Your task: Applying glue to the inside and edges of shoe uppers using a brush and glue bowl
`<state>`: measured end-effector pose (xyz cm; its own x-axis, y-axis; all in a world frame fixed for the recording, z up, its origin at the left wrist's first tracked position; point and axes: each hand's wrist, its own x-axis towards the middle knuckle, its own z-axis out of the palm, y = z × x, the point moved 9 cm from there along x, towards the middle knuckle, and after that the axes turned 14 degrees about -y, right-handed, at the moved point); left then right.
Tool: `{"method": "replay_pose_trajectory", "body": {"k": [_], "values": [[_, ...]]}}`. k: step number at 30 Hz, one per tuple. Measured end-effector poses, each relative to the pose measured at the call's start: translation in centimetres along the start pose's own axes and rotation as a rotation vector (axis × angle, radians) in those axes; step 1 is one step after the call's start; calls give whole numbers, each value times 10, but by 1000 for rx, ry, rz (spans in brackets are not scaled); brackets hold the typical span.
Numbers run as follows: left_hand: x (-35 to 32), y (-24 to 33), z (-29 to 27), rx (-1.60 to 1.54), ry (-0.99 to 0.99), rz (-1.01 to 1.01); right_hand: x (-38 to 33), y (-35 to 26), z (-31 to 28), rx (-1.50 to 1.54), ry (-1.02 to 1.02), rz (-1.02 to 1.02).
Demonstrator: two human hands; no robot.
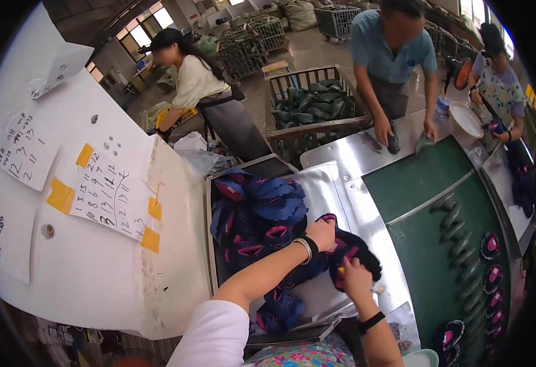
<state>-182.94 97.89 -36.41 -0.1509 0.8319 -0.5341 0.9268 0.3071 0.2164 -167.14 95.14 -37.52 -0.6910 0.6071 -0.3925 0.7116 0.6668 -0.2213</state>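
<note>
A dark navy shoe upper with pink lining [366, 252] is between my hands over the metal tray [331, 306]. My left hand [321, 235] is closed on its far-left part, the fingers partly hidden. With bent fingers, my right hand [357, 281] grips the near edge of the same upper, beside a small yellow spot. Left of my hands lies a heap of navy and pink shoe uppers [259, 199], some nested together. More uppers [280, 309] lie near the tray's front edge, under my left forearm.
Right of the tray runs a green conveyor belt [414, 183], with several uppers [493, 278] along its far side. A white panel [115, 269] with taped papers stands at left. A crate of green shoe lasts [317, 104] and three other people are beyond; one handles lasts [394, 139].
</note>
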Motion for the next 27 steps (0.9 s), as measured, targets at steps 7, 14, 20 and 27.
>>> {"method": "replay_pose_trajectory", "body": {"k": [7, 14, 20, 27], "values": [[-5, 9, 128, -263, -589, 6, -12, 49, 26, 6, 45, -42], [-6, 30, 160, 135, 6, -118, -22, 88, 99, 230, 5, 181], [13, 39, 166, -207, 76, 168, -11, 100, 118, 281, -41, 319], [15, 45, 149, -189, 217, 152, -41, 125, 118, 305, -191, 257]]}}
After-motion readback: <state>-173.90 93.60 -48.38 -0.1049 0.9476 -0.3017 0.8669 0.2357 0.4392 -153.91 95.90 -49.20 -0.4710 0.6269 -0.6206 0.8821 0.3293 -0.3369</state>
